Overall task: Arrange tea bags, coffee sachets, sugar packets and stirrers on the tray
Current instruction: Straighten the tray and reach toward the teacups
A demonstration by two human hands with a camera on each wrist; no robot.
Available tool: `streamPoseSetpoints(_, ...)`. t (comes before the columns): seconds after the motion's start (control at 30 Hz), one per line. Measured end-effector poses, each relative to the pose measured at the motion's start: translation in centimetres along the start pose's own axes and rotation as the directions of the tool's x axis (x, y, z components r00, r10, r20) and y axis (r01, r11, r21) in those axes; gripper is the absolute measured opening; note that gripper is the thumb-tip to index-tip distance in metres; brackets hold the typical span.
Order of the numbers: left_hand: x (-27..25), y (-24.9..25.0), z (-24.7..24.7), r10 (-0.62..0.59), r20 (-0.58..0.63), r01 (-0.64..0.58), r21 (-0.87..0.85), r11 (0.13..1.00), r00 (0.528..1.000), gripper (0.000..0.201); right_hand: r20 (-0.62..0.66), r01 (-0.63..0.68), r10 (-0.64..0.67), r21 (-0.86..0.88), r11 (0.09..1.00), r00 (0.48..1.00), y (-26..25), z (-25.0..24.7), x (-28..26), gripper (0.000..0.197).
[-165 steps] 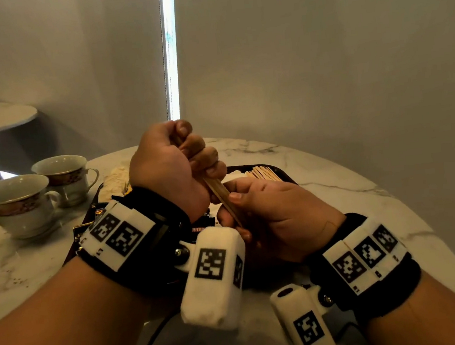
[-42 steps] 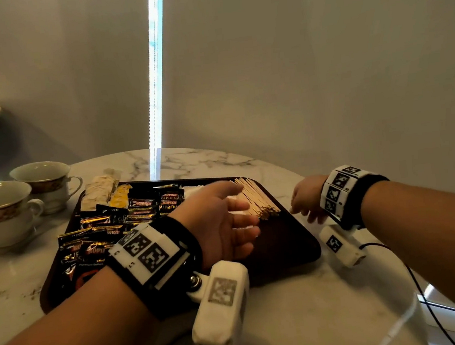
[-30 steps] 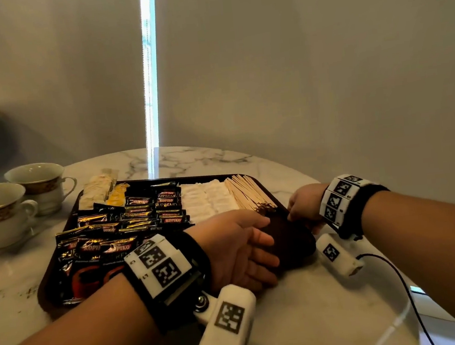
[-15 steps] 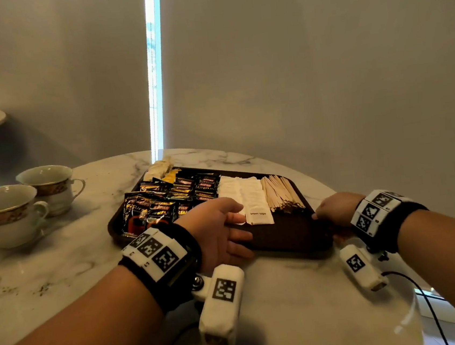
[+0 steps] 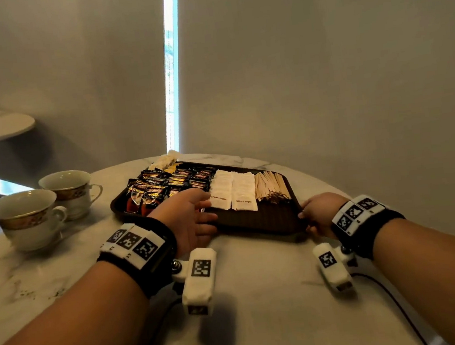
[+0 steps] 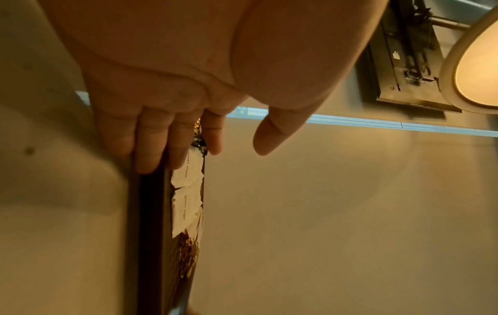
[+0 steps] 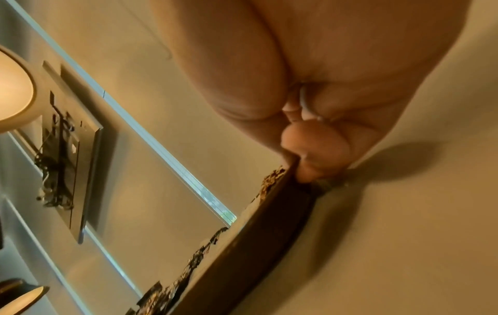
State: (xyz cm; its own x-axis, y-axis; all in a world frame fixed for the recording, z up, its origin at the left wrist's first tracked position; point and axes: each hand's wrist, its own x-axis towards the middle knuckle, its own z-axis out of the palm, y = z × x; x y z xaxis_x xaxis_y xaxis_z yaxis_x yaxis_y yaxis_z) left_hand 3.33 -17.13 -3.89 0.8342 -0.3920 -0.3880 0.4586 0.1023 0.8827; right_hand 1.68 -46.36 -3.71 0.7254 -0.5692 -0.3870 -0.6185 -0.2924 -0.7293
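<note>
Marble table (image 5: 261, 295): in the head view it is carrying the dark brown tray (image 5: 256, 221), which is sitting at 12 o'clock from the person.
Cups: two gold-banded teacups (image 5: 30, 218) are standing on the table at 9 o'clock from the tray, well apart from both hands.
Tray contents: coffee sachets (image 5: 166, 185) are lying in the left part, white sugar packets (image 5: 234, 192) in the middle, wooden stirrers (image 5: 271, 187) on the right; pale tea bags (image 5: 164, 160) are sitting at the far left corner.
Left hand (image 5: 191, 222): it is lying over the tray's near edge with fingers reaching straight toward the sugar packets, gripping nothing.
Right hand (image 5: 319, 213): it is holding the tray's near right corner, at 5 o'clock from the stirrers.
Left wrist view: the left hand (image 6: 172, 102) is showing straight fingers (image 6: 148, 145) resting along the rim of the tray (image 6: 151, 234), thumb spread apart in the air; sugar packets (image 6: 188, 191) are lying just beyond the fingertips.
Right wrist view: the right hand (image 7: 310, 127) is pinching the rim of the tray (image 7: 256, 245), thumb on top and curled fingers beneath; stirrer ends (image 7: 272, 179) are lying just beside the pinch.
</note>
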Motion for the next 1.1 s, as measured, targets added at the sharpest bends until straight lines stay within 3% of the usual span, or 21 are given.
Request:
streamPoseSetpoints(0.2,2.0,1.7,-1.7,0.152,-0.261,-0.128,0.108,0.986,0.953,0.031,0.094,0.016,-0.034,0.180,0.983,0.995,-2.6,3.1,3.3,0.024)
streamPoseSetpoints(0.33,3.7,3.4,-1.8,0.272,-0.383,-0.218,0.178,0.959,0.883,0.021,0.114,0.027,-0.056,0.242,0.970,0.992,-3.7,5.0,5.2,0.024)
streamPoseSetpoints(0.43,3.3,5.2,-1.6,0.280,-0.488,-0.203,0.206,0.957,0.826,0.042,0.145,0.021,-0.054,0.224,0.974,0.988,-4.7,5.5,5.9,0.022)
streamPoseSetpoints(0.5,2.9,5.2,-1.4,0.394,-0.489,-0.140,0.477,0.868,0.778,0.049,0.178,0.026,-0.060,0.190,0.981,0.982,-5.1,5.6,6.0,0.014)
streamPoseSetpoints(0.57,3.5,5.0,-2.8,0.350,-0.510,-0.170,0.365,0.915,0.786,0.037,0.182,0.062,-0.095,0.178,0.982,0.979,-5.0,5.7,6.3,0.010)
streamPoseSetpoints(0.63,3.4,4.3,-3.4,0.230,-0.546,-0.158,0.176,0.972,0.805,0.022,0.158,0.109,-0.145,0.221,0.969,0.977,-4.9,5.8,6.8,0.017)
streamPoseSetpoints(0.73,4.0,4.1,-4.2,0.165,-0.490,-0.167,0.039,0.985,0.856,0.044,0.139,0.137,-0.185,0.296,0.945,0.973,-4.5,6.0,6.9,0.030)
streamPoseSetpoints(0.77,3.9,4.2,-4.5,0.168,-0.494,-0.144,0.086,0.986,0.853,0.051,0.135,0.146,-0.196,0.313,0.938,0.971,-4.4,6.0,6.8,0.031)
streamPoseSetpoints(0.87,4.2,3.7,-5.3,0.283,-0.582,-0.205,0.198,0.959,0.762,0.058,0.131,0.180,-0.236,0.343,0.922,0.963,-4.4,6.1,6.1,0.034)
streamPoseSetpoints(0.9,4.8,3.5,-5.7,0.316,-0.600,-0.146,0.314,0.938,0.735,0.057,0.146,0.186,-0.247,0.340,0.922,0.958,-4.4,6.1,5.9,0.036)
streamPoseSetpoints(0.93,5.0,3.4,-6.4,0.303,-0.593,-0.198,0.237,0.951,0.746,0.053,0.165,0.195,-0.261,0.336,0.922,0.951,-4.5,6.3,5.7,0.039)
streamPoseSetpoints(1.0,4.8,4.0,-7.0,0.197,-0.527,-0.268,-0.062,0.961,0.827,0.042,0.193,0.208,-0.277,0.315,0.926,0.941,-4.6,6.6,5.4,0.045)
streamPoseSetpoints(1.1,5.6,4.0,-7.7,0.223,-0.466,-0.285,-0.066,0.956,0.856,0.042,0.195,0.248,-0.295,0.232,0.941,0.935,-4.9,7.0,5.3,0.056)
